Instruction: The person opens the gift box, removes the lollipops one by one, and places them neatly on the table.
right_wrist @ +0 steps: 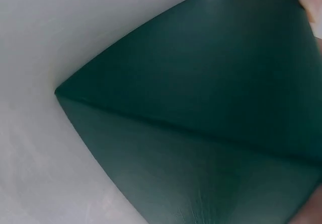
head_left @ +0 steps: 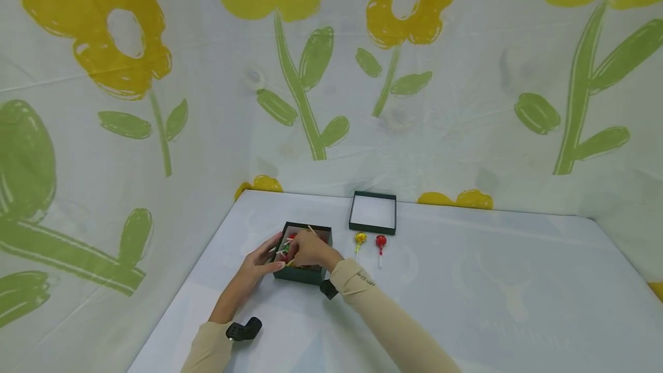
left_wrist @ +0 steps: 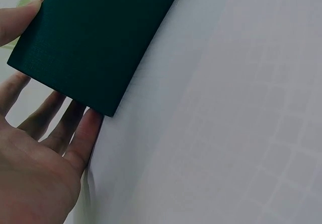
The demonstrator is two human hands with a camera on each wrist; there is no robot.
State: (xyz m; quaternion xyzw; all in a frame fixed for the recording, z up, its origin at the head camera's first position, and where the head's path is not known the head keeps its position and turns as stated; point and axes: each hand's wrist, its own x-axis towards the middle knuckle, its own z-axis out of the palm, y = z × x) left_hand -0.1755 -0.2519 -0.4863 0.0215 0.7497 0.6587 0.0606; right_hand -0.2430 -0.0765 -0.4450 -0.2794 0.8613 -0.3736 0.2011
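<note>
A dark green box (head_left: 299, 275) stands uncovered on the table, holding several lollipops (head_left: 284, 250) with white and yellowish sticks. My left hand (head_left: 257, 262) holds the box at its left side; in the left wrist view the thumb (left_wrist: 20, 21) lies at one edge and the fingers spread along another. From the right, my right hand (head_left: 311, 249) reaches over the near wall, its curled fingers down among the lollipops. What sits between those fingertips is hidden, so I cannot tell whether they pinch one. Green box walls (right_wrist: 201, 78) fill most of the right wrist view.
Behind and right of the box lies a matching green-rimmed lid (head_left: 372, 228), its white inside facing up. In front of it are a yellow lollipop (head_left: 360, 238) and a red lollipop (head_left: 381, 241). A flower-printed curtain (head_left: 456, 102) rises behind the white table (head_left: 492, 292).
</note>
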